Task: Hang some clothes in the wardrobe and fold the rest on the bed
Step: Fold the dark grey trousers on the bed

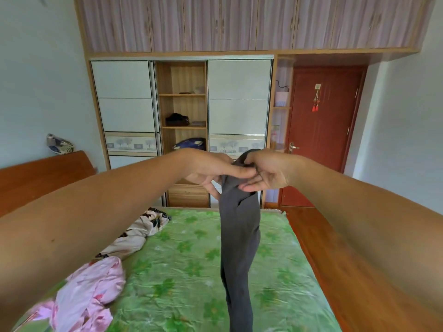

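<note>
Now the grey garment point(239, 236) is held up over the bed point(191, 279), hanging straight down, long axis vertical. Its top is bunched at the hands and its lower end is cut off by the frame's bottom edge. Both arms are stretched forward, hands met in the middle. The top is pinched by the left hand point(211, 171), one finger laid across the cloth, and by the right hand point(268, 174), palm up, lower fingers loosely extended. A pink garment point(91, 291) is seen lying on the bed's left.

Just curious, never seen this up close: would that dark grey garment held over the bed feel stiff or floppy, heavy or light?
Probably floppy: the grey garment hangs limp and creased from the left hand and right hand. Likely light, since fingers gripping only its top carry it.
</note>
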`<state>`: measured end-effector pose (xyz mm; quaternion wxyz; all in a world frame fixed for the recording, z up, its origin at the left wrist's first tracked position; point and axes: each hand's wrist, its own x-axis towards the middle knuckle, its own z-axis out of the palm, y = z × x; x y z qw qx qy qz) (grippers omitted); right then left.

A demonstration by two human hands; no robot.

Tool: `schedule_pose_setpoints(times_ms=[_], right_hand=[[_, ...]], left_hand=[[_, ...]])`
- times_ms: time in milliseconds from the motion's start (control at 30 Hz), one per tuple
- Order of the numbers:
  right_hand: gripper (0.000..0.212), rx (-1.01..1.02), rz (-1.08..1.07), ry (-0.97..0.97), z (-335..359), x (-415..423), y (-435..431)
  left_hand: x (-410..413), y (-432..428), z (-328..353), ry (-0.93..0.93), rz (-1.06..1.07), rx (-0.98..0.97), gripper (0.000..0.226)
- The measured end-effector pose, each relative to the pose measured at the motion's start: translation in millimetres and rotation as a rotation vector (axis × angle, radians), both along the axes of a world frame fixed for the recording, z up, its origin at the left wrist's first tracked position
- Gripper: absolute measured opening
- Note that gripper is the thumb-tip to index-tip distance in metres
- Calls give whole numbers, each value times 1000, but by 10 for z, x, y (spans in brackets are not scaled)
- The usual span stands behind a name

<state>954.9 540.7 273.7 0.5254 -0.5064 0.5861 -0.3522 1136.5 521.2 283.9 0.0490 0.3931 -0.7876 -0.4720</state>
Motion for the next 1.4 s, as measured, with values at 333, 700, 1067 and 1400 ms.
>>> schedule_pose_setpoints(times_ms=[333, 700, 1067, 1400], right_hand=[[27, -584, -2, 969, -117, -335, -116], [28, -501, 135, 613, -98, -412, -48], [23, -450, 303, 1033, -36, -185, 104], [13, -527, 170, 657, -68, -138, 167]], left_hand=[[249, -141, -96, 28, 234, -382, 45], [520, -145, 100, 13, 175, -542, 51], [752, -165, 145, 37, 228, -680, 47], [920, -196, 55, -76, 194, -542, 53]])
